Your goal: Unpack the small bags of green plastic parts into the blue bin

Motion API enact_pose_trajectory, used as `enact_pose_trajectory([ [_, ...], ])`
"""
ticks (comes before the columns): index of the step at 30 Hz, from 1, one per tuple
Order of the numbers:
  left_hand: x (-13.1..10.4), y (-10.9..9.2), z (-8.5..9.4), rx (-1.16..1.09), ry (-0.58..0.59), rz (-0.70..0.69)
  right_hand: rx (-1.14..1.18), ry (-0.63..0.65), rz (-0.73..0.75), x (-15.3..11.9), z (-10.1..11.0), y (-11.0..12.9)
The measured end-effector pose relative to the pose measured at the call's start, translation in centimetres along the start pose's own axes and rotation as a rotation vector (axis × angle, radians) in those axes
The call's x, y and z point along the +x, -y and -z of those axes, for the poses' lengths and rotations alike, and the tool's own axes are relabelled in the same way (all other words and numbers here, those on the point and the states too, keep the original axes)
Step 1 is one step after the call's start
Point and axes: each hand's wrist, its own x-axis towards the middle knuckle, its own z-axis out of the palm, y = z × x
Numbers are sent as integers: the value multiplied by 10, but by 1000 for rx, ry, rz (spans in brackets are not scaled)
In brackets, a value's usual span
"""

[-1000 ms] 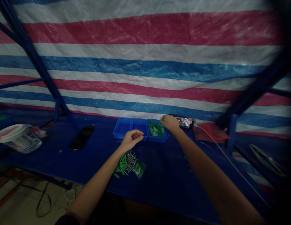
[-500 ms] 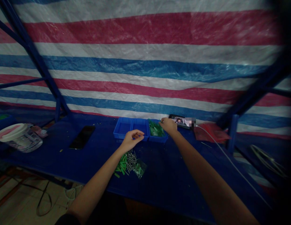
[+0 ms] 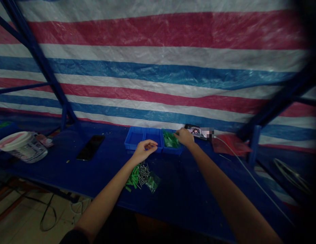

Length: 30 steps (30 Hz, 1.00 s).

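My left hand (image 3: 146,151) hovers in front of the middle compartment of the blue bins (image 3: 131,146). Its fingers are loosely curled towards the thumb, with a gap between, and nothing shows in it. My right hand (image 3: 185,136) is at the right rim of the right-hand bin, fingertips bent down against a heap of green-tinted plastic packets (image 3: 170,139). Those fingers are closed together; what they grip is hidden. Below my left wrist lie green wall plugs (image 3: 133,178) and a pile of metal screws (image 3: 143,175). Beside them rests a small clear bag (image 3: 153,183) with green pieces inside.
A dark phone (image 3: 90,147) lies left of the bins, and a white tub (image 3: 22,147) stands farther left. Behind my right hand a lit phone (image 3: 196,131) leans by a white cable (image 3: 239,159). Red plastic (image 3: 230,144) lies near the right frame post (image 3: 254,145).
The view has shifted slightly. Both hands keep nearly the same place and shape, with my right fingers still at the packets.
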Motion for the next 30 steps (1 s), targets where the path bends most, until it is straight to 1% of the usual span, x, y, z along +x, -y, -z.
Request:
enact_pose_trajectory([
  [1,0,0,0,3,-2,0,73,-47,-8,-1,0,-3],
  [3,0,-1,-1,5,-2,-3,258,-202,-51,-9,1,-6],
  [5,-1,-2,-1,2,-2,-6,461,-381,-111,-24,4,-2],
  [6,-1,-2,-1,2,-1,-7,551,-445,-118,-35,7,4],
  [7,-1,-2,-1,5,0,-9,630,-482,-107,-48,10,11],
  [8,-1,-2,-1,9,2,-11,695,-478,-81,-64,13,21],
  [9,-1,-1,-1,13,3,-13,745,-422,-27,-80,16,31],
  [11,-1,0,-1,14,7,-15,763,-208,111,-114,21,53],
  [12,-1,0,-2,10,7,-15,725,-87,184,-130,23,63],
  [14,-1,2,-2,0,7,-10,582,104,309,-157,22,80],
  [15,-1,3,-2,-4,9,-7,513,139,322,-168,20,87],
  [17,-1,4,-2,-11,13,-2,422,163,331,-182,14,96],
  [20,0,6,-2,-11,21,3,361,219,320,-191,5,102],
  [24,0,7,-2,-9,22,2,372,243,287,-191,0,102],
  [30,-1,5,-2,-5,23,0,399,248,232,-186,2,97],
])
